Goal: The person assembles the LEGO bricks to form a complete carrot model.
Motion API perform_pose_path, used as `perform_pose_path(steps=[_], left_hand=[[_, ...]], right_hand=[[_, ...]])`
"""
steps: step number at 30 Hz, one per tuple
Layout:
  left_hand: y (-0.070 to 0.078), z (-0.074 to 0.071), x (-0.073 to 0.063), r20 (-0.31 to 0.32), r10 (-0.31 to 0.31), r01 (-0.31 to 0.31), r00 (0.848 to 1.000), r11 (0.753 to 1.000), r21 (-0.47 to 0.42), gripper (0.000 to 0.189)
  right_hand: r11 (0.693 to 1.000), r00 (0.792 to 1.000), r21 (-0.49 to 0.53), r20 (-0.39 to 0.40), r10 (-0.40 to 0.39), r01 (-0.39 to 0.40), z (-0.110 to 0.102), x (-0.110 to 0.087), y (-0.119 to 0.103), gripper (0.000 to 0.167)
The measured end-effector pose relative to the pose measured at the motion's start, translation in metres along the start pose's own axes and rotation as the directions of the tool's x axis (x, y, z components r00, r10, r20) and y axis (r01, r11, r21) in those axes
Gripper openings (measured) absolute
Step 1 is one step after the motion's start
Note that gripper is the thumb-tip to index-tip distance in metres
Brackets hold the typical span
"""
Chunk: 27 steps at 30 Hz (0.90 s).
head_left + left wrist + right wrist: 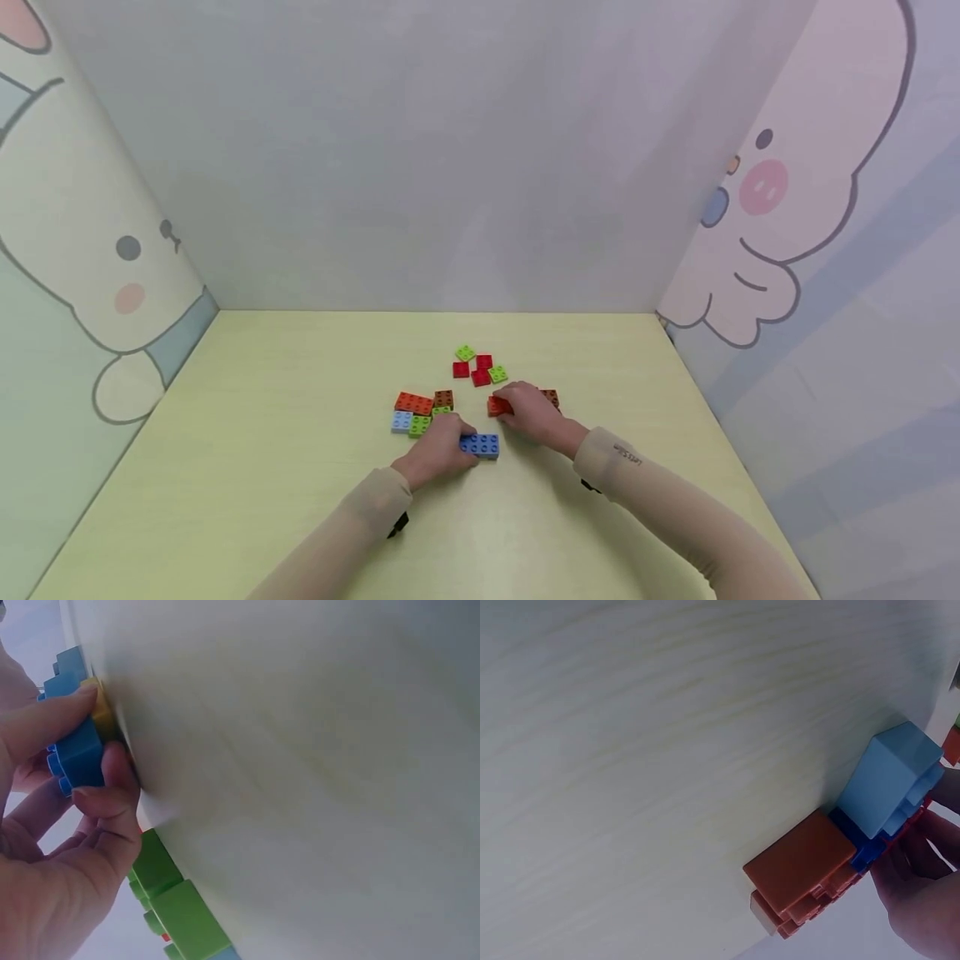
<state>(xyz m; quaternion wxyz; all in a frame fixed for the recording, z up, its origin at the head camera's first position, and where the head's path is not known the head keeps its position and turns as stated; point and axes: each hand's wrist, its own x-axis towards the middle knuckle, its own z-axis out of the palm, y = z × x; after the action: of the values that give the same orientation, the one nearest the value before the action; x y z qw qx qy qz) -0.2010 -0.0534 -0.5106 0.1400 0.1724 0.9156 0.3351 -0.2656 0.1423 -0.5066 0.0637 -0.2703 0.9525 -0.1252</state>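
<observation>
My left hand (442,448) pinches a blue building brick (483,447) at the front of the group. In the left wrist view, thumb and fingers grip this blue brick (81,754), with a yellow brick (100,712) close against it and another blue brick (70,661) beyond. My right hand (529,410) holds an orange-red brick (496,407) by its fingertips, just behind the blue one. Beside the fingers in the right wrist view stand a light blue brick (889,780), a dark blue brick (859,838) and a brown brick (799,862).
Left of the hands lie an orange brick (414,403), a brown brick (444,398), a pale blue brick (402,422) and green bricks (419,426). Farther back are small red bricks (461,369) and lime bricks (465,353). Walls (435,167) enclose the pale table (262,433).
</observation>
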Motion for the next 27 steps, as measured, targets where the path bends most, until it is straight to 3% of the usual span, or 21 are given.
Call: perform_pose_path(steps=[14, 27], left_hand=[[-0.004, 0.001, 0.0, -0.014, 0.0, 0.0, 1.0, 1.0, -0.028, 0.042], [-0.007, 0.002, 0.001, -0.032, 0.047, -0.048, 0.998, 0.999, -0.018, 0.039]], right_hand=[[0.996, 0.997, 0.071, -0.048, -0.053, 0.057, -0.007, -0.008, -0.006, 0.036], [0.991, 0.995, 0.091, -0.036, -0.097, 0.1, -0.019, -0.022, -0.014, 0.036]])
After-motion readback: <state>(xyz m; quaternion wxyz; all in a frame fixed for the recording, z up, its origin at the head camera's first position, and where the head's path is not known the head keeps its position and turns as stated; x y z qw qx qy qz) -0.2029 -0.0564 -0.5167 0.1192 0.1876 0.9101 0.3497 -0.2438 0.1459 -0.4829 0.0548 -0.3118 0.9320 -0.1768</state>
